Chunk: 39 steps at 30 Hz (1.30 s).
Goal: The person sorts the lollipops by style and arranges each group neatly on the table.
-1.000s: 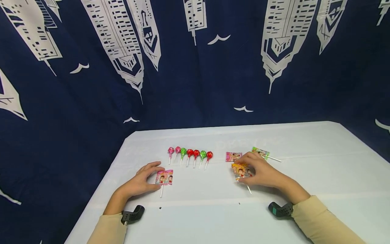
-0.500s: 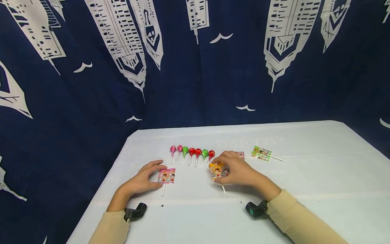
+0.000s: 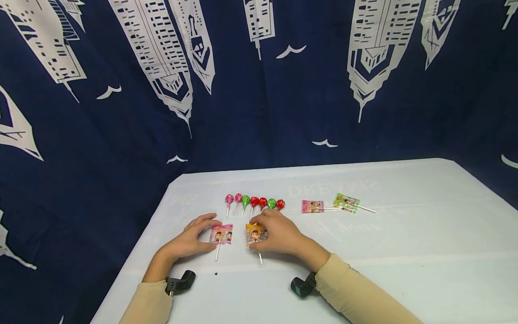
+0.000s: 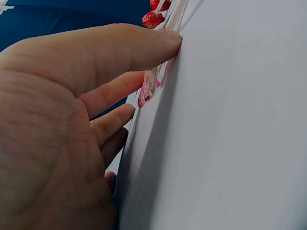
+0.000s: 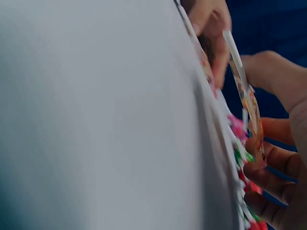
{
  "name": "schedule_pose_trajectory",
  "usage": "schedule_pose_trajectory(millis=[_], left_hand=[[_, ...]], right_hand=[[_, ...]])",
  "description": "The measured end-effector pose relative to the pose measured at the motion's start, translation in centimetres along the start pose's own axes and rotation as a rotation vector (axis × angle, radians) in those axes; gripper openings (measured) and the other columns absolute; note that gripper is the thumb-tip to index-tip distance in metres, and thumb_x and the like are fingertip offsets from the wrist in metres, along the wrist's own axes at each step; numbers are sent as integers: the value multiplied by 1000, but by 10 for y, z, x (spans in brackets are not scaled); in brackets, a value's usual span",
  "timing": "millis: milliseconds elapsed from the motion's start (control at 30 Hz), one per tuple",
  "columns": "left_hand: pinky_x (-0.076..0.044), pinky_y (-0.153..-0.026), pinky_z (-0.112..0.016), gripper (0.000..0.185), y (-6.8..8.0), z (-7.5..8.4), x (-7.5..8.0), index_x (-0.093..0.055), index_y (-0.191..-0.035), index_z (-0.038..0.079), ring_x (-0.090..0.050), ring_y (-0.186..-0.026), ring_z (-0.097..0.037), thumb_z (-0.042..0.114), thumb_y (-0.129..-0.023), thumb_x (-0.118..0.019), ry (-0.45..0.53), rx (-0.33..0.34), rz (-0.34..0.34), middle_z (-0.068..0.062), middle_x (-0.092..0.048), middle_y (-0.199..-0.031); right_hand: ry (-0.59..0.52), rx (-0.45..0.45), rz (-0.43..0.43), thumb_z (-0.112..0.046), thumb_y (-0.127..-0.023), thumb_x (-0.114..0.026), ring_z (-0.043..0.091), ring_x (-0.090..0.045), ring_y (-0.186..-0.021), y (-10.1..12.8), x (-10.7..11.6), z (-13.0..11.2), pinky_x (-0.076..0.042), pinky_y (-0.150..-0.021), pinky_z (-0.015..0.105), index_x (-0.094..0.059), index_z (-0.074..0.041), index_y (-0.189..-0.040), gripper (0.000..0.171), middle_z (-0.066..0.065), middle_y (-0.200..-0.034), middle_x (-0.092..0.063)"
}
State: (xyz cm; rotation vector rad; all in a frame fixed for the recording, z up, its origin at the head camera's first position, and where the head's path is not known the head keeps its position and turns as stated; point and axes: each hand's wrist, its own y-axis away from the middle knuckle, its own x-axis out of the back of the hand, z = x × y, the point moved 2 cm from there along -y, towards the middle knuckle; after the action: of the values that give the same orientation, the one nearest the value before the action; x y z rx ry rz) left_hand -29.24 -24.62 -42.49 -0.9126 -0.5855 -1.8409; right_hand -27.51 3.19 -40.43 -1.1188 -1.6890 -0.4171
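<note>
A row of seven round foil-wrapped lollipops (image 3: 254, 203), pink, green and red, is laid near the far left of the white table (image 3: 404, 252). To the right, well apart, a pink flat lollipop (image 3: 312, 206) and a green flat lollipop (image 3: 346, 202) are placed side by side. A navy skyscraper-print curtain (image 3: 259, 81) is hung behind.
</note>
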Motion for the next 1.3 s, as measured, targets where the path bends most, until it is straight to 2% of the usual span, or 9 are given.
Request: schedule_pose_trajectory(millis=[267, 500, 767, 1067, 1300], left_hand=[[-18, -109, -66, 56, -1, 2, 0, -55, -130, 27, -20, -144, -35, 26, -78, -76, 16, -4, -15, -2, -28, -156], [-17, -110, -66, 57, -1, 2, -1, -55, -130, 27, -19, -144, -35, 25, -78, -76, 16, -2, -18, -3, -28, -156], [-15, -109, -68, 58, 0, 2, 0, -55, -131, 27, -18, -145, -35, 26, -78, -77, 13, 8, -16, -3, -27, -157], [-15, -109, -68, 58, -1, 2, -3, -55, -132, 27, -17, -145, -35, 27, -78, -76, 16, 12, -23, -3, -27, -157], [-15, -109, -69, 58, 0, 2, -1, -55, -132, 27, -17, -145, -35, 27, -78, -77, 20, 33, -22, -1, -27, -157]], right_hand=[[44, -19, -18, -54, -71, -74, 12, -53, -93, -18, -20, -21, -46, -72, 27, -65, -20, -119, 59, -4, -105, -60], [115, -72, 20, -56, -70, -74, 16, -52, -94, -26, -31, -29, -46, -71, 29, -67, -19, -116, 59, -1, -106, -61], [172, -64, 75, -58, -70, -73, 14, -46, -88, -26, -37, -33, -40, -71, 26, -68, -21, -115, 59, -3, -104, -59], [184, -35, 140, -62, -71, -72, 13, -44, -88, -20, -38, -31, -38, -73, 24, -68, -21, -116, 60, -4, -106, -59], [138, 18, 173, -59, -74, -72, 13, -51, -100, -22, -29, -36, -44, -83, 31, -65, -22, -121, 60, -4, -112, -58]])
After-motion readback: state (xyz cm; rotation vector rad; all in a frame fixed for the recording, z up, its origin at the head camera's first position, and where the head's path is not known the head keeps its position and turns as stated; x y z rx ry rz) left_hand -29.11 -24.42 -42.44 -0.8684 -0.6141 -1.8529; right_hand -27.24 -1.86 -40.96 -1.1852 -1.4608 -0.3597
